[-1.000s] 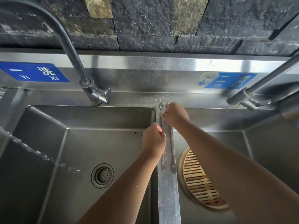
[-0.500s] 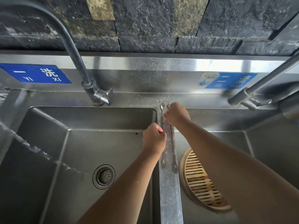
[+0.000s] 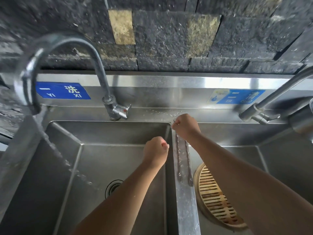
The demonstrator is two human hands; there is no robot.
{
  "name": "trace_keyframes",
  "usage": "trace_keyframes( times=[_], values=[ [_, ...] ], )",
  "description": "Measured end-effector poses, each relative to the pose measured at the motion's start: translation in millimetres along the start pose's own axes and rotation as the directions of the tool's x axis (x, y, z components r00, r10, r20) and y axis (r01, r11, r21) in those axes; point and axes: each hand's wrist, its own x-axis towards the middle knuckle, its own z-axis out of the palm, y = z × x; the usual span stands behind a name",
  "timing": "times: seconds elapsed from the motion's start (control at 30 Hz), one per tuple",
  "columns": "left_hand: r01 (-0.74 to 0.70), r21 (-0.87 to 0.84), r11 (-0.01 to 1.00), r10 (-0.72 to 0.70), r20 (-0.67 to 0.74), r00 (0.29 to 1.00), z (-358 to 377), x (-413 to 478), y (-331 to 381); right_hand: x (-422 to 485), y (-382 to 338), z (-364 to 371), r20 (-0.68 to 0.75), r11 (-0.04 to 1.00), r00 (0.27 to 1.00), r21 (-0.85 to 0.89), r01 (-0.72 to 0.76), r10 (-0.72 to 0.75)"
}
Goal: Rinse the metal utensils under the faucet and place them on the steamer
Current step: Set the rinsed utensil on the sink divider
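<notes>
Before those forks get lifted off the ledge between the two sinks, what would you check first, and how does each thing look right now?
1. Water running from the left faucet: ok, a stream falls into the left basin.
2. Forks within reach: ok, two lie lengthwise on the divider, tines toward the person.
3. Right hand gripping the handle ends: cannot tell, the fist covers them.
4. Left hand free: cannot tell, it is closed and hangs over the left basin beside the divider.
5. Bamboo steamer ready: ok, it sits in the right basin with bare slats showing, partly hidden by the right arm.
</notes>
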Motion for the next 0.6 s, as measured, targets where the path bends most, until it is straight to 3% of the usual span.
trace_keyframes(
  times=[0.3, 0.47, 0.6],
  values=[
    [-0.011, 0.024, 1.000, 0.015, -0.130, 0.991, -109.0, 9.8, -29.7, -28.9, -89.4, 14.7, 0.059, 0.984, 0.984, 0.063, 0.166, -0.170],
    [-0.067, -0.001, 0.998, 0.064, -0.296, 0.953, -162.4, 23.1, -55.6, -28.1, -119.1, 44.3, 0.008, 0.973, 0.995, 0.210, 0.093, -0.097],
    [-0.149, -0.012, 0.989, 0.136, -0.342, 0.930, -184.5, 40.5, -68.0, -24.0, -124.6, 68.9, 0.009, 0.924, 1.000, 0.383, 0.013, -0.018]
  ],
)
